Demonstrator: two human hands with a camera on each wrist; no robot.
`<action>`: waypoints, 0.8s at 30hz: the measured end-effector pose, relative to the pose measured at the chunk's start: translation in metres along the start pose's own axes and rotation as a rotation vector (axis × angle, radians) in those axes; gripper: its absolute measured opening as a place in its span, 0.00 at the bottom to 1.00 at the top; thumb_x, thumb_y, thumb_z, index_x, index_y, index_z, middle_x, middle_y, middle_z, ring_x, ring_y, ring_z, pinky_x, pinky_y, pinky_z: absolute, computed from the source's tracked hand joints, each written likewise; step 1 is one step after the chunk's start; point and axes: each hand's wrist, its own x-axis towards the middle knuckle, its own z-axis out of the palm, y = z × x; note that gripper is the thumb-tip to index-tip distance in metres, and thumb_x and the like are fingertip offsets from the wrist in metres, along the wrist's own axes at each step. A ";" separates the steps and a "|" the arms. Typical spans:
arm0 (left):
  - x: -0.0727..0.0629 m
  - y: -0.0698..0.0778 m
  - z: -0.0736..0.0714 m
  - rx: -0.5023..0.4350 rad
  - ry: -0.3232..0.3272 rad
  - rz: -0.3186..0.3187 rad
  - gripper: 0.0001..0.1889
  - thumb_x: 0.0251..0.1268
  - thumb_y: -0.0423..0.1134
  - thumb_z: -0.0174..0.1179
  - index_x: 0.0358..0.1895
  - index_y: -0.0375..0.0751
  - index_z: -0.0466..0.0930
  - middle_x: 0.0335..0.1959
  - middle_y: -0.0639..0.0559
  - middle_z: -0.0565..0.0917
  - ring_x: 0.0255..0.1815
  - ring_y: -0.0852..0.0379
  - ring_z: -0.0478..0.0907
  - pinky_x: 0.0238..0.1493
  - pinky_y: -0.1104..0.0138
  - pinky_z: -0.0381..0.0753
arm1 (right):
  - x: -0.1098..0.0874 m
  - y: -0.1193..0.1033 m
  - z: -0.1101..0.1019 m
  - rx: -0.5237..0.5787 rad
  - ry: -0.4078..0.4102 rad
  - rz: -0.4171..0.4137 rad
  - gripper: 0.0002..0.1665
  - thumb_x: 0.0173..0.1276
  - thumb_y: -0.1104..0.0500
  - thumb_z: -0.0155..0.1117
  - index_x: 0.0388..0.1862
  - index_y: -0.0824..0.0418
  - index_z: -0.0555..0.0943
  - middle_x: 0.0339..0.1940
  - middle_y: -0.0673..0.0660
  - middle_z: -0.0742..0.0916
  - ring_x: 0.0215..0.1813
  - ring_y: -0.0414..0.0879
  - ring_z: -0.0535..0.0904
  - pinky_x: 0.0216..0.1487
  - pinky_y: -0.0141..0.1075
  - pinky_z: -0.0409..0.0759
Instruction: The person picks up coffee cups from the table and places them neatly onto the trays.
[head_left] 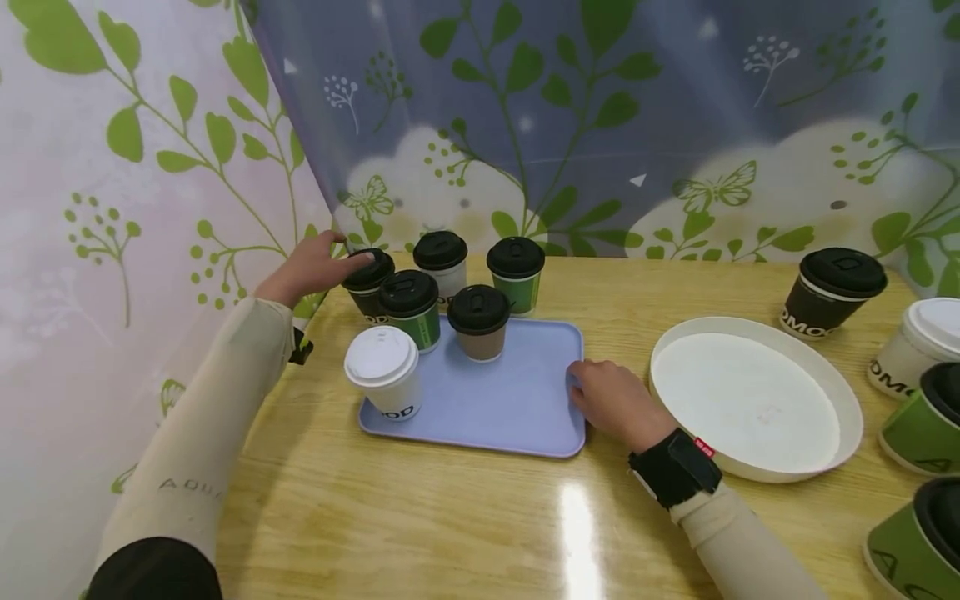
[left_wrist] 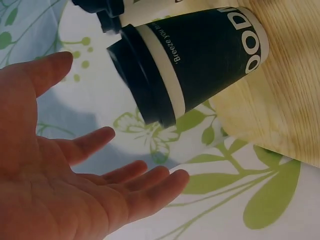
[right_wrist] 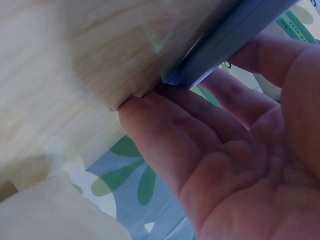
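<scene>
A blue tray (head_left: 517, 392) lies on a wooden table (head_left: 390, 517), and the person's right hand (head_left: 611, 400) holds its right edge, the fingers bent at the rim with their tips down by the tabletop. The left hand (head_left: 315, 268) is spread, palm and fingers loose, gripping nothing; it is near the lid of a black cup (head_left: 367, 303) that stands just off the tray's far left corner, and the left wrist view shows a gap between fingers and cup. On the tray's near left corner is a white cup (head_left: 390, 392) with a white lid; a green cup (head_left: 422, 327) stands at its far left part, and a brown cup (head_left: 482, 343) nearer the middle of its far side. Beyond the tray's far edge are a pale cup (head_left: 450, 282) with a black lid and another green cup (head_left: 517, 292). To the right of the tray sits a round white dish (head_left: 750, 400). Farther right of the tray, past that dish, are a second black cup (head_left: 821, 304), another white-lidded cup (head_left: 911, 354) and two more green cups (head_left: 915, 429), all upright. A leaf-patterned cloth (head_left: 480, 100) hangs behind the tray.
</scene>
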 end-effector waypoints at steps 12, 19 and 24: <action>0.027 0.000 0.016 0.039 -0.015 0.023 0.48 0.77 0.65 0.48 0.83 0.30 0.45 0.80 0.24 0.53 0.80 0.27 0.50 0.76 0.39 0.54 | -0.003 -0.003 -0.003 -0.002 -0.005 0.005 0.09 0.76 0.64 0.61 0.48 0.69 0.83 0.31 0.58 0.84 0.28 0.45 0.77 0.30 0.40 0.76; 0.033 -0.010 0.027 0.000 -0.019 0.106 0.44 0.80 0.62 0.47 0.85 0.38 0.44 0.82 0.28 0.49 0.82 0.28 0.42 0.77 0.37 0.48 | -0.002 -0.003 -0.002 -0.006 -0.006 0.004 0.10 0.76 0.64 0.61 0.49 0.69 0.83 0.31 0.58 0.84 0.28 0.46 0.77 0.30 0.41 0.76; 0.035 -0.008 0.027 0.016 -0.015 0.145 0.40 0.81 0.59 0.46 0.84 0.39 0.48 0.82 0.29 0.51 0.82 0.29 0.42 0.77 0.37 0.48 | -0.001 -0.004 -0.001 -0.004 -0.002 0.003 0.11 0.76 0.63 0.62 0.50 0.70 0.83 0.31 0.58 0.84 0.27 0.45 0.77 0.30 0.40 0.75</action>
